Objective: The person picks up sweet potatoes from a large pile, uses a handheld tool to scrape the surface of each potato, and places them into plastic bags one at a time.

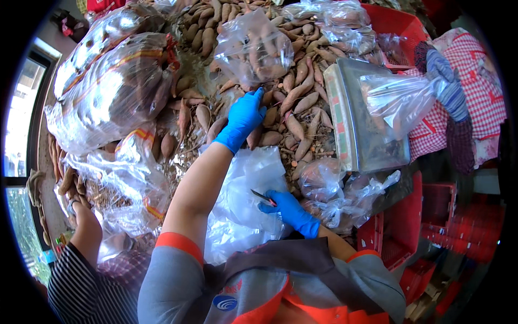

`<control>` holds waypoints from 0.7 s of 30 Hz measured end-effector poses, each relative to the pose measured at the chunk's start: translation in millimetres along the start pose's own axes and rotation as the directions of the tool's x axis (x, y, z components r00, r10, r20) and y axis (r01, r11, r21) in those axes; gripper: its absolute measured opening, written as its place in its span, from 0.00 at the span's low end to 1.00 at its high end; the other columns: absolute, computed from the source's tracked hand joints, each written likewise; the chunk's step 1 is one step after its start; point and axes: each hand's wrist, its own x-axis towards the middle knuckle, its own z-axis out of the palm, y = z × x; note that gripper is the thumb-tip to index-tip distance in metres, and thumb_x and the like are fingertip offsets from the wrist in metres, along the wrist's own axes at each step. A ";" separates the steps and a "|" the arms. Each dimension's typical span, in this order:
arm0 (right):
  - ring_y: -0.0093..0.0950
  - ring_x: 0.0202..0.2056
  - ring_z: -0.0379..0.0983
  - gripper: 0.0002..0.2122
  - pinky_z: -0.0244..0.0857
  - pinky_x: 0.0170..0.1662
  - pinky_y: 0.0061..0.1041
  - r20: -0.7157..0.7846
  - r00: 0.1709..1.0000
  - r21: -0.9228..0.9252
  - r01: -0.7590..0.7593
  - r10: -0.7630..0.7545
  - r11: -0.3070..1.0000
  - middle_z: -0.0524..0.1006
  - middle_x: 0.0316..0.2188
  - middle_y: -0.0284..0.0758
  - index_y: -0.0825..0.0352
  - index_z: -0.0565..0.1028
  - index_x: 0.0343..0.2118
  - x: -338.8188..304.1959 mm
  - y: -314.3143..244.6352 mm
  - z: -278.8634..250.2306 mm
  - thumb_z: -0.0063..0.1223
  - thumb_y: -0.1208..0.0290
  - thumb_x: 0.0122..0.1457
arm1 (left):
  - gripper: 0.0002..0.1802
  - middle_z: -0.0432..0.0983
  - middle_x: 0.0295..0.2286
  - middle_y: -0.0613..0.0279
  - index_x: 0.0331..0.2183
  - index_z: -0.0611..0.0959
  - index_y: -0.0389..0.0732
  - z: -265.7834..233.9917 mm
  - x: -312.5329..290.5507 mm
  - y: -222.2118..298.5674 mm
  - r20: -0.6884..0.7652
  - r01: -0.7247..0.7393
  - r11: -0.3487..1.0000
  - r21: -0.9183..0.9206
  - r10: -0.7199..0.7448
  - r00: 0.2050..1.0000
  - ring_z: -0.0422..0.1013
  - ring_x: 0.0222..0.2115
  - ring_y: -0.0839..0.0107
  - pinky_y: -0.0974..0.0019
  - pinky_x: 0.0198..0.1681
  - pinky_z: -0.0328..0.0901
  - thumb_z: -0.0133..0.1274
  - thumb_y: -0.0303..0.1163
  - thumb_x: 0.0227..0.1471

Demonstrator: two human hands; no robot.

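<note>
My left hand (247,117) reaches among the heaped tubers (295,127), fingertips just beside the filled bag (252,46); I can't tell whether it holds anything. I'd grasp tubers mid-body, angling the knife (263,196), wrapped in my right hand's (291,211) closed grip, safely away.
</note>
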 end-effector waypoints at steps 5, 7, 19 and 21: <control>0.31 0.19 0.63 0.19 0.59 0.26 0.28 -0.017 1.000 0.227 0.010 -0.006 0.974 0.68 0.17 0.39 0.67 0.71 0.29 4.4 35.5 19.4 0.55 0.53 0.47 | 0.27 0.70 0.38 0.49 0.45 0.72 0.45 7.6 16.3 5.3 0.137 0.013 1.000 0.014 -0.015 0.990 0.67 0.39 0.50 0.57 0.41 0.64 0.55 0.32 0.37; 0.31 0.19 0.63 0.19 0.59 0.26 0.28 -0.003 1.000 0.067 -0.002 0.002 0.998 0.68 0.17 0.39 0.68 0.71 0.29 -1.4 9.9 8.1 0.55 0.54 0.47 | 0.25 0.70 0.38 0.49 0.42 0.75 0.46 8.9 10.4 -13.2 0.133 -0.031 0.990 -0.141 0.050 0.990 0.67 0.38 0.50 0.56 0.41 0.64 0.56 0.32 0.35; 0.24 0.20 0.57 0.17 0.57 0.26 0.26 0.011 1.000 0.030 -0.022 0.022 0.999 0.64 0.16 0.36 0.71 0.68 0.25 -2.0 -10.3 -0.1 0.57 0.60 0.48 | 0.24 0.70 0.42 0.55 0.48 0.68 0.33 -66.0 -109.5 -24.1 0.372 0.363 -0.228 -0.903 0.008 0.928 0.68 0.41 0.68 0.70 0.43 0.65 0.48 0.26 0.46; 0.22 0.19 0.55 0.17 0.56 0.24 0.25 0.000 1.000 0.077 -0.011 0.011 0.997 0.62 0.15 0.34 0.70 0.68 0.24 -3.6 -14.2 -1.5 0.58 0.59 0.46 | 0.28 0.67 0.45 0.56 0.50 0.65 0.35 -64.5 -124.7 -26.0 0.364 0.339 -0.361 -0.869 -0.001 0.931 0.67 0.43 0.69 0.69 0.41 0.66 0.50 0.28 0.46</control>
